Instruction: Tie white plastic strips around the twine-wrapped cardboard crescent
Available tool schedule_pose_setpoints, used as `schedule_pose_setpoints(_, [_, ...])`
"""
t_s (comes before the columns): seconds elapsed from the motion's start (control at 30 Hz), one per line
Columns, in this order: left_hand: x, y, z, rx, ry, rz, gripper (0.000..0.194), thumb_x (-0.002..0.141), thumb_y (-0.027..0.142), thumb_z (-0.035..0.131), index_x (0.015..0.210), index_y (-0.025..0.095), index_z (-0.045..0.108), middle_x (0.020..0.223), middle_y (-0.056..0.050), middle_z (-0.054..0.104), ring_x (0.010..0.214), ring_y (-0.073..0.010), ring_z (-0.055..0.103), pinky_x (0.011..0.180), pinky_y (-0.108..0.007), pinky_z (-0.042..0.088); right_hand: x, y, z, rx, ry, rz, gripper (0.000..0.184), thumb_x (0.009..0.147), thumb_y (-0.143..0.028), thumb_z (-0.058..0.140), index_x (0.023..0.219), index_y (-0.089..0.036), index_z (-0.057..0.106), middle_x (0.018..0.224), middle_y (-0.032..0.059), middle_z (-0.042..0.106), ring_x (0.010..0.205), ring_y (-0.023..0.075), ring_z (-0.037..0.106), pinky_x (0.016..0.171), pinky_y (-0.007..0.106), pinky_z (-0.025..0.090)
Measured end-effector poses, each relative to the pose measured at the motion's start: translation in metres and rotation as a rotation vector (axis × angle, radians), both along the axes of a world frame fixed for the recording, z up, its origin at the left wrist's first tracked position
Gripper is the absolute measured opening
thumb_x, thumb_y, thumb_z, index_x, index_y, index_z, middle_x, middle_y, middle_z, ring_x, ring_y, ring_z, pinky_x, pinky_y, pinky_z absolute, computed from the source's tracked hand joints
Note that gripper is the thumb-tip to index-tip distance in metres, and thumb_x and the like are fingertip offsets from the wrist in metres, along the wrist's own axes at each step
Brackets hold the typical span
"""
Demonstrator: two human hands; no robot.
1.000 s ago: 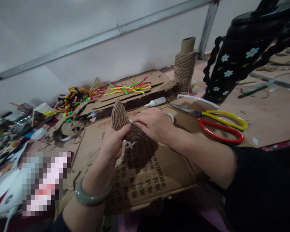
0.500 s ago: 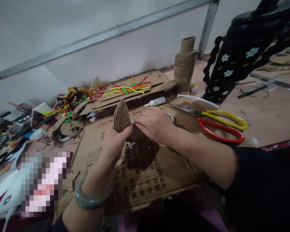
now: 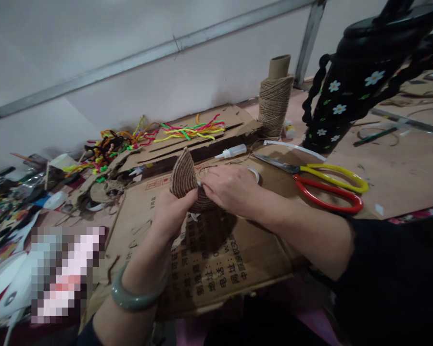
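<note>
My left hand is wrapped round a curved piece covered in coiled jute twine, its pointed tip standing up above the fingers. At the inner edge of that piece, my right hand is closed in a pinch beside my left thumb. A small white bit shows at the right fingertips; what it belongs to is hidden. Part of a white ring-like band shows behind the right hand. Both hands are above a printed flat cardboard sheet.
Scissors with yellow and red handles lie at right. Beyond the hands are a small glue bottle, a jute twine spool and colourful pipe cleaners. A tall black flowered tumbler stands at right. Clutter covers the left side.
The view has shifted very slightly. The jute piece and both hands have turned a little to the right, with the same hold kept.
</note>
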State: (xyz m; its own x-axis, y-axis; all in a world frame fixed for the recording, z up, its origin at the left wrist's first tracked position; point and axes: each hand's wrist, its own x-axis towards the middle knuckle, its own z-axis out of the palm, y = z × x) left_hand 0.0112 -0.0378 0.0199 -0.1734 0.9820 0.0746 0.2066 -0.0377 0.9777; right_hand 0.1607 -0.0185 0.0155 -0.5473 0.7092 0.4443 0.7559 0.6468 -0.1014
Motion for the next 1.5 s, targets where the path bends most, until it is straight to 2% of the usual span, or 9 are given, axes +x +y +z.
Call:
schedule_pose_setpoints(0.2, [0.0004,0.001,-0.0003,-0.003,-0.096,-0.032,0.016,0.055,0.021,0.075,0.068,0.017,0.066,0.069,-0.002,0.064,0.067,-0.0156,0.057,0.059,-0.024,0.046,0.0004,0.002,-0.0051,0.05,0.103,-0.003,0.022,0.093,-0.023,0.042,0.095,-0.018,0.064,0.091,0.0052,0.067,0.081,0.0167,0.06,0.062,0.029,0.032])
schedule_pose_setpoints(0.33, [0.0025,0.0008,0.0019,-0.009,-0.108,-0.021,0.016,0.055,0.021,0.075,0.067,0.016,0.067,0.071,-0.002,0.065,0.067,-0.0152,0.057,0.058,-0.024,0.046,-0.0003,0.0028,-0.0069,0.05,0.099,0.004,0.022,0.093,-0.025,0.044,0.093,-0.017,0.064,0.088,0.005,0.067,0.079,0.0157,0.06,0.061,0.029,0.031])
schedule_pose_setpoints(0.53, [0.0005,-0.0001,0.0012,-0.017,-0.01,0.01,0.013,0.055,0.022,0.075,0.063,0.016,0.066,0.065,-0.002,0.063,0.067,-0.0169,0.056,0.059,-0.025,0.046,-0.0009,0.0013,-0.0059,0.04,0.046,-0.005,0.023,0.093,-0.024,0.042,0.091,-0.017,0.064,0.086,0.005,0.067,0.077,0.0172,0.061,0.058,0.03,0.029])
schedule_pose_setpoints(0.7, [-0.0024,0.0,-0.0014,-0.026,-0.01,-0.025,0.012,0.054,0.02,0.074,0.062,0.017,0.065,0.061,-0.002,0.061,0.072,-0.0216,0.059,0.062,-0.027,0.046,0.0002,0.0018,-0.0029,-0.008,0.056,0.003,0.025,0.093,-0.024,0.04,0.095,-0.017,0.064,0.087,0.0056,0.068,0.077,0.0173,0.061,0.058,0.03,0.029])
schedule_pose_setpoints(0.83, [-0.0019,-0.0004,-0.0002,-0.02,0.033,-0.05,0.009,0.055,0.021,0.072,0.059,0.017,0.064,0.062,-0.002,0.062,0.072,-0.0212,0.059,0.061,-0.027,0.046,0.001,0.0036,-0.004,-0.01,0.1,0.017,0.025,0.091,-0.023,0.041,0.099,-0.018,0.064,0.087,0.0055,0.069,0.076,0.0171,0.061,0.06,0.03,0.031])
schedule_pose_setpoints(1.07, [-0.0045,0.0004,-0.0045,0.008,0.065,-0.104,0.009,0.059,0.025,0.071,0.06,0.018,0.066,0.063,-0.002,0.062,0.073,-0.0206,0.059,0.061,-0.027,0.047,-0.0001,0.0039,-0.0064,-0.023,0.138,-0.005,0.025,0.088,-0.023,0.042,0.093,-0.018,0.066,0.085,0.005,0.069,0.072,0.0163,0.059,0.058,0.03,0.029])
schedule_pose_setpoints(1.3, [-0.0009,-0.0005,-0.0009,-0.02,0.004,-0.039,0.01,0.057,0.021,0.071,0.066,0.017,0.067,0.067,-0.003,0.064,0.075,-0.0204,0.06,0.062,-0.027,0.048,-0.0006,0.0083,-0.0078,-0.11,0.182,0.003,0.027,0.09,-0.026,0.041,0.089,-0.019,0.067,0.086,0.0045,0.069,0.073,0.0163,0.059,0.062,0.03,0.03])
schedule_pose_setpoints(1.5, [-0.0011,0.0017,-0.0053,0.018,-0.066,-0.035,0.011,0.059,0.02,0.071,0.069,0.017,0.068,0.066,-0.001,0.063,0.072,-0.0172,0.059,0.063,-0.025,0.049,-0.0005,0.0051,-0.0079,-0.08,0.267,0.014,0.026,0.093,-0.03,0.042,0.094,-0.02,0.066,0.091,0.0032,0.068,0.081,0.0155,0.06,0.065,0.028,0.033])
